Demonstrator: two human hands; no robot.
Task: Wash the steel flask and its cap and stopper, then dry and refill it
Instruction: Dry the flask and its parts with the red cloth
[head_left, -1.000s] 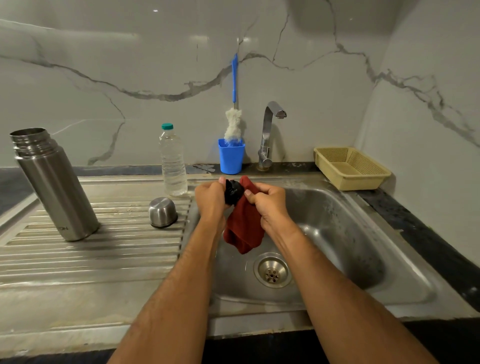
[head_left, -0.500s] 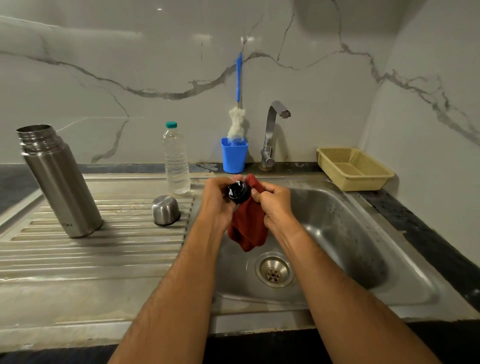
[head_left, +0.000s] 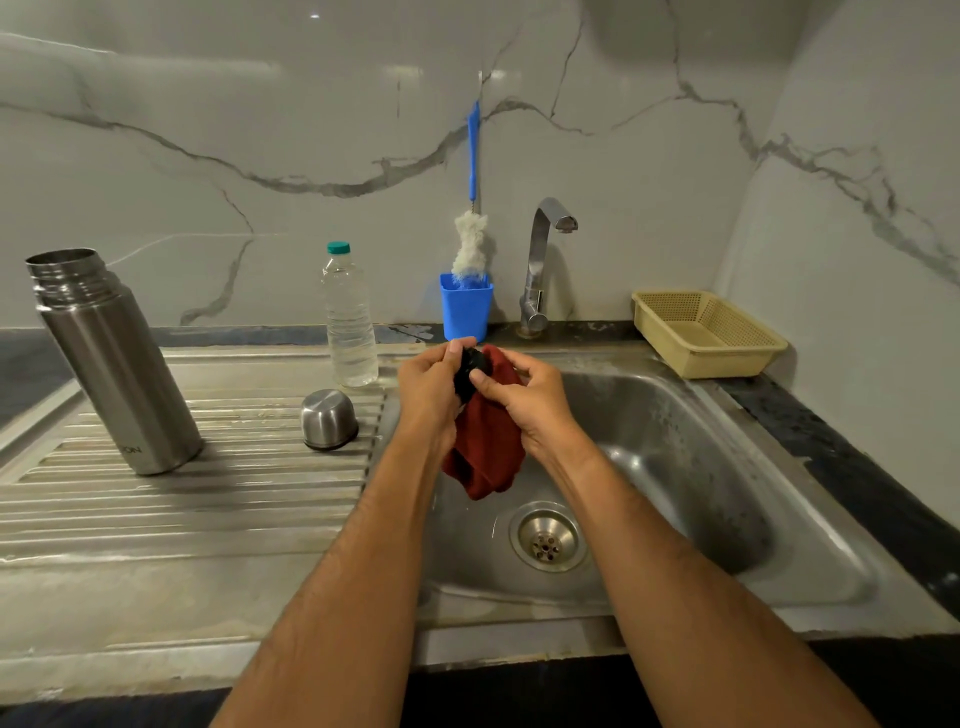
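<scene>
- Gripping the black stopper (head_left: 469, 370) over the sink (head_left: 727, 467), the left hand (head_left: 428, 389) curls round it.
- Right hand (head_left: 524, 400) pinches a red cloth (head_left: 488, 452) against the stopper.
- Steel flask (head_left: 111, 358) stands uncapped at the drainboard's left edge; its cap (head_left: 329, 419) sits inverted near the basin edge.
</scene>
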